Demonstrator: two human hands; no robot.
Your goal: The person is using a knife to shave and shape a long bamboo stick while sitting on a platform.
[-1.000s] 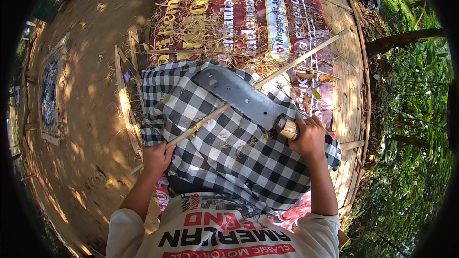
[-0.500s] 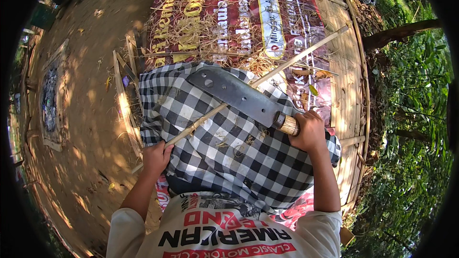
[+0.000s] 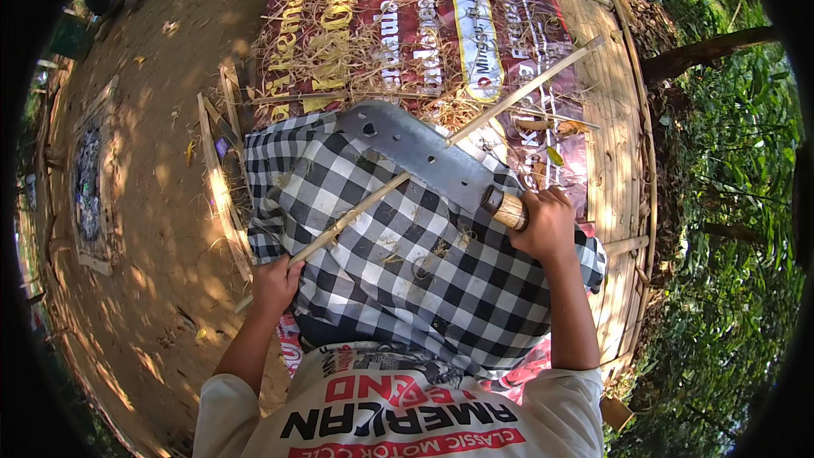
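My left hand (image 3: 273, 286) is closed around the lower end of a long, pale bamboo strip (image 3: 356, 214). The strip slants up and away to the right across my lap, its far end over the red banner. In my right hand (image 3: 547, 225) is the short wooden handle of a broad machete (image 3: 424, 155), a dark steel blade with several holes. The blade lies across the strip, hiding its middle, and points to the upper left. Beneath both, a black-and-white checked cloth (image 3: 365, 263) covers my legs, with thin shavings on it.
A red printed banner (image 3: 356, 76) strewn with curled shavings (image 3: 339, 42) lies ahead over a bamboo-slat platform (image 3: 615, 170). Loose bamboo pieces (image 3: 222, 182) stand at the platform's left edge. Bare earth (image 3: 161, 203) stretches to the left; green plants (image 3: 729, 263) grow to the right.
The machete and my right hand have shifted slightly, the blade's tip moving away from me. The strip's far end sits a little farther left. Both hands keep their hold.
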